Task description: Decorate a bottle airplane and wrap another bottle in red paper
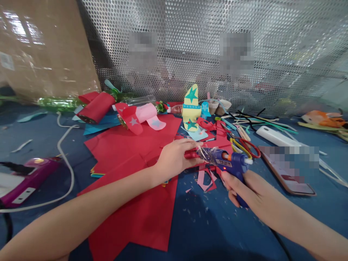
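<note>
My right hand (241,186) is wrapped round the handle of a blue hot glue gun (235,163), its nozzle pointing left and its small red light lit. A white glue stick (248,161) shows at the back of the gun, and stringy glue threads cover its front. Close to the nozzle, my left hand (175,156) is closed on a red paper piece (191,154), partly hidden by the fingers. Beneath the left arm lie large red paper sheets (152,210). Red and pink paper scraps (205,179) are scattered below the gun.
Paper-covered bottles (98,107) and a yellow starred paper shape (191,108) stand along the back by a perforated metal panel (185,54). Scissors (251,146) and a phone (290,174) lie right. A purple power strip (29,181), white cable (69,163) and cardboard box (49,50) are left.
</note>
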{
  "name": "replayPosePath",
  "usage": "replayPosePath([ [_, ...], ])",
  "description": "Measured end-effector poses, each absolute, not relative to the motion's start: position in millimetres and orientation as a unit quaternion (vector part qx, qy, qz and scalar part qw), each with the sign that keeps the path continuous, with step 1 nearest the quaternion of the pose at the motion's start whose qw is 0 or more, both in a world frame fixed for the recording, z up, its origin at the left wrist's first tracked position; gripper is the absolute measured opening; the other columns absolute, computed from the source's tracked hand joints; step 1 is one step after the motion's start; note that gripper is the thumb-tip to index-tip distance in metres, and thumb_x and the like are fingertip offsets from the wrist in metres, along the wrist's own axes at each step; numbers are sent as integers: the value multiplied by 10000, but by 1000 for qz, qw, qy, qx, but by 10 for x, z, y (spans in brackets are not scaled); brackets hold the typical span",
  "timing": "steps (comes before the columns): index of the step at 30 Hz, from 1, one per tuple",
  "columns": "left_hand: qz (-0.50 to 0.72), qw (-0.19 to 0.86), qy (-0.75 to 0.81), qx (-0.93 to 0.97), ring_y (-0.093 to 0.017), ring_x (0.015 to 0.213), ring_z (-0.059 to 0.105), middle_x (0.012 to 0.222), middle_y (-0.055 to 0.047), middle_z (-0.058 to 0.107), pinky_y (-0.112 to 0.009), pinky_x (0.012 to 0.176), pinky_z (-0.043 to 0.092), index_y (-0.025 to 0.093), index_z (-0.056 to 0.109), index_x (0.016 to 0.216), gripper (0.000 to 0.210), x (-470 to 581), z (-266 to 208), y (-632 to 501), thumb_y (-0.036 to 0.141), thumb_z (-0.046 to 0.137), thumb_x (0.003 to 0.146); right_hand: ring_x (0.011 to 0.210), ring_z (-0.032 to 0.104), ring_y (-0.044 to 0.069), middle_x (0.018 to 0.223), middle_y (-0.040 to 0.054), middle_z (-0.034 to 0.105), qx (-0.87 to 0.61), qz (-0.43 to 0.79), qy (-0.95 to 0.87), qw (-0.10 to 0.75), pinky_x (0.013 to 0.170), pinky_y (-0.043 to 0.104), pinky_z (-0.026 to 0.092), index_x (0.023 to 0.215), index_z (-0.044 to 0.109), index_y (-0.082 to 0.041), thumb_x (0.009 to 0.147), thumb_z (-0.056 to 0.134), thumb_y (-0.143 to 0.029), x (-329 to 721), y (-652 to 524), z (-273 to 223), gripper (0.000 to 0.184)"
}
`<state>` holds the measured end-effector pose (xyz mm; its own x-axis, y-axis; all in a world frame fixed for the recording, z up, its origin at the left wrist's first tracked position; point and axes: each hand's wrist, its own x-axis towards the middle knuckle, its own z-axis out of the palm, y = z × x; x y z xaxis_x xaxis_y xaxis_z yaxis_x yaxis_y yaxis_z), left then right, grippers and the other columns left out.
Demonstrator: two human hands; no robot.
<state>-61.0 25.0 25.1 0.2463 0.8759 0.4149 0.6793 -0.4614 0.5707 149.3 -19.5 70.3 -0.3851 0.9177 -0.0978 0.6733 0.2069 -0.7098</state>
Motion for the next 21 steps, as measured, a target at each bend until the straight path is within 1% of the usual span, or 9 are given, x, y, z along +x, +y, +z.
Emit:
replayPosePath([
  [2,355,139,500,778,-228,1041,638,1156,-26,674,-354,887,520,265,654,1121,400,-610,249,248,398,720,750,528,568,162,562,10,572,-535,346,-751,173,544,296,454,608,470,-240,855,306,-684,1521,-188,700,535],
  [5,356,129,503,777,-220,1040,638,1156,-15,675,-341,891,513,285,652,1128,413,-615,227,251,411,727,742,501,546,158,523,5,559,-542,340,-751,161,541,301,438,579,460,-242,855,283,-694,1558,-176,698,558],
  [8,357,112,506,777,-216,1037,639,1156,-5,677,-337,901,505,307,650,1135,432,-620,200,261,441,729,733,483,535,152,495,-8,542,-544,333,-750,174,537,302,431,585,458,-242,853,285,-699,1606,-167,683,557],
  [12,350,106,502,784,-210,1071,623,1157,5,677,-338,934,487,309,638,1155,440,-626,189,271,462,708,749,471,541,149,518,-13,526,-546,346,-738,191,522,306,438,600,448,-239,838,306,-714,1697,-141,638,550],
  [16,344,112,507,782,-204,1089,615,1173,-5,672,-338,958,475,280,641,1155,436,-632,192,270,453,700,759,500,554,155,565,4,528,-563,342,-724,206,584,329,466,591,468,-228,815,344,-730,1791,-104,584,564],
  [18,342,114,508,782,-205,1098,609,1173,-8,672,-347,968,470,281,638,1161,438,-633,196,268,456,695,763,501,543,148,591,5,517,-567,351,-709,229,561,320,468,597,471,-223,807,376,-725,1827,-96,567,553],
  [21,338,119,518,777,-208,1107,605,1189,-8,664,-364,973,468,301,635,1168,434,-628,215,259,451,693,765,466,518,129,610,-1,505,-575,378,-679,256,482,295,454,611,468,-216,786,426,-727,1863,-95,567,542],
])
